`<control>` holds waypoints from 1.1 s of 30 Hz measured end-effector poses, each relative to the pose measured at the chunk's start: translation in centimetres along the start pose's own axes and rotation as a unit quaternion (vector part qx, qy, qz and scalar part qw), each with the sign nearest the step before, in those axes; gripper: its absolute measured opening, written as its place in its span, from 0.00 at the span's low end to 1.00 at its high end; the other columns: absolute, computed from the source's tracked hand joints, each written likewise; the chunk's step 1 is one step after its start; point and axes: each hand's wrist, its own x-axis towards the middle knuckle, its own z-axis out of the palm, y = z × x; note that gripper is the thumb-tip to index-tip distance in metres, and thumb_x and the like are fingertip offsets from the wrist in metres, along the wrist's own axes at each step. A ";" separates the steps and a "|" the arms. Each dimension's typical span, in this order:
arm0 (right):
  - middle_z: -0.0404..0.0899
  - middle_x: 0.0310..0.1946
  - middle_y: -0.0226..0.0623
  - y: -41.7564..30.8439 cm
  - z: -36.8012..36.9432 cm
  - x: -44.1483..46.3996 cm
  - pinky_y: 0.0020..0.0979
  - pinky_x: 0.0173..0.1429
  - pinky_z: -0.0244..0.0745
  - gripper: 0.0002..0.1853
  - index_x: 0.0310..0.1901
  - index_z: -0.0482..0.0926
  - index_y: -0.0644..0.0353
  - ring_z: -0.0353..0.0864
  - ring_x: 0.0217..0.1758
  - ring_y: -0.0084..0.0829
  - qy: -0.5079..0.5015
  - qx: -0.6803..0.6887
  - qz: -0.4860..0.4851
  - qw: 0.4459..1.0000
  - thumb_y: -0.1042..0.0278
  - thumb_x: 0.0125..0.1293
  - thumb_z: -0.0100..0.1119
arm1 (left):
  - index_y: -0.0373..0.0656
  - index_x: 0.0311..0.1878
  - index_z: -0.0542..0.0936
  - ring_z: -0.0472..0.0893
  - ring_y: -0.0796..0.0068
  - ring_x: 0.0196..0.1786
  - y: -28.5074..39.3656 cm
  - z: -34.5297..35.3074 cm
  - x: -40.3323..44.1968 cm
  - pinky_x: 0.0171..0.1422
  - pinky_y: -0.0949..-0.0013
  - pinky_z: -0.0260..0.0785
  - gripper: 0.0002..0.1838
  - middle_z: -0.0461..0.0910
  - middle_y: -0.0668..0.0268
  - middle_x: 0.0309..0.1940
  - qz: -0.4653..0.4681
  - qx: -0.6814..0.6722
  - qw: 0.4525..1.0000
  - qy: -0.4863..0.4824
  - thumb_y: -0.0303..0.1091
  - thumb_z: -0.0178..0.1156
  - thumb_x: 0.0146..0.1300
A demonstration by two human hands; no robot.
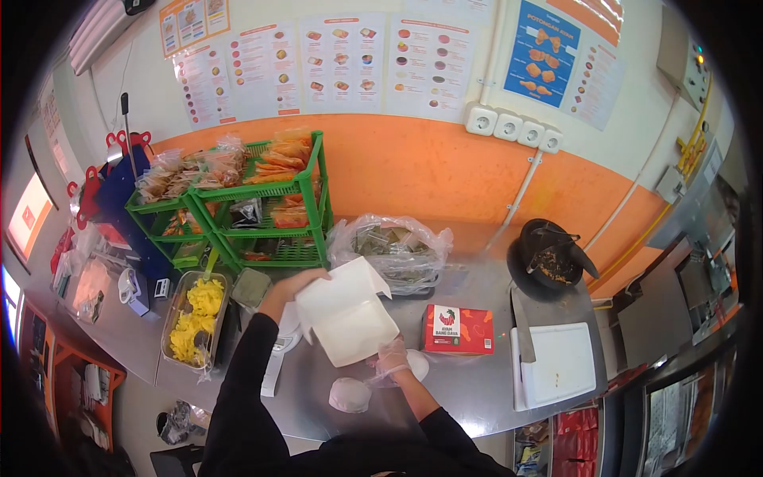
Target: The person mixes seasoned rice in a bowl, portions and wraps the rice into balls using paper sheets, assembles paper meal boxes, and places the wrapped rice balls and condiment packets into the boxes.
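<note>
An unfolded white cardboard food box (355, 327) is tilted above the steel worktop, its pale inside facing me. My left hand (300, 288) grips it at the upper left edge, with the fingertips partly hidden behind the card. At the lower right corner, my right hand (390, 359), in a clear plastic glove, has its fingers closed on the card. Beside that hand lies a white round bundle (417, 364), partly covered by it. A second white round bundle (350, 395) rests nearer to me. Under my left forearm a white scale (288, 326) is partly hidden.
A closed red box (458, 329) stands right of my hands. Further right are a large knife (522, 326), a white cutting board (559, 367) and a black mortar (548, 253). Left are a tub of yellow food (169, 350) and a green rack (274, 233); a plastic bag (389, 253) lies behind.
</note>
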 end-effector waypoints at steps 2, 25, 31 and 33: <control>0.72 0.47 0.53 -1.6 -1.0 0.1 0.34 0.58 0.72 0.20 0.47 0.73 0.62 0.77 0.51 0.45 -0.081 0.106 0.106 0.985 0.66 0.53 0.64 | 0.37 0.49 0.77 0.80 0.72 0.39 0.5 -0.6 -0.6 0.46 0.70 0.71 0.29 0.80 0.60 0.41 0.003 0.046 0.998 0.034 0.52 0.64 0.51; 0.78 0.27 0.50 16.3 -11.9 -5.2 0.40 0.19 0.73 0.20 0.46 0.70 0.63 0.77 0.17 0.42 0.057 0.231 0.162 0.958 0.54 0.62 0.52 | 0.44 0.69 0.56 0.60 0.46 0.66 -4.0 29.7 11.4 0.68 0.51 0.54 0.63 0.59 0.48 0.65 0.326 0.674 0.662 -0.032 0.61 0.72 0.26; 0.80 0.26 0.49 10.2 -15.1 -5.8 0.41 0.32 0.80 0.14 0.40 0.75 0.65 0.82 0.26 0.41 0.212 0.328 0.289 0.874 0.62 0.58 0.58 | 0.40 0.59 0.71 0.77 0.65 0.51 0.9 28.7 13.4 0.56 0.68 0.67 0.37 0.77 0.55 0.46 0.212 0.369 0.889 -0.171 0.56 0.58 0.50; 0.79 0.31 0.51 10.5 -17.0 -7.6 0.40 0.37 0.79 0.13 0.40 0.74 0.67 0.82 0.31 0.39 0.188 -0.179 0.081 0.962 0.64 0.60 0.55 | 0.38 0.54 0.75 0.79 0.72 0.45 3.0 28.5 11.1 0.54 0.71 0.68 0.32 0.79 0.58 0.42 0.079 0.211 0.958 -0.175 0.55 0.54 0.55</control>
